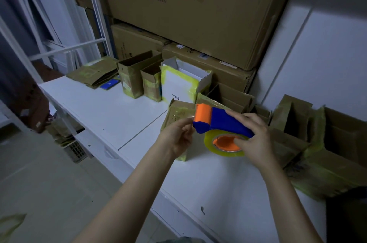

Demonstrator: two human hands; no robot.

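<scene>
Two hands, one tool, held above the white counter [119,107].

1. Left fingertips [187,123]: thumb and forefinger pinched together at the front end of the tape dispenser [224,121], just below its orange roller [202,115]. Whether a strip of clear tape lies between them cannot be told. Remaining fingers of the left hand [178,137] are curled.
2. Right fingers [238,115]: wrapped over the blue body from above. The thumb of the right hand [252,139] presses at the orange core of the tape roll [208,143], which hangs under the body.
3. Small taped carton [178,112]: stands on the counter directly behind the left hand.
4. White box [178,84], open, yellow-taped edges: further back, beside two open brown cartons [131,78].
5. Flattened cartons [93,74] with a blue card [109,84]: far left end of the counter.
6. Open cartons [297,123]: right of the right hand.
7. Large stacked cartons [188,14]: against the back wall.
</scene>
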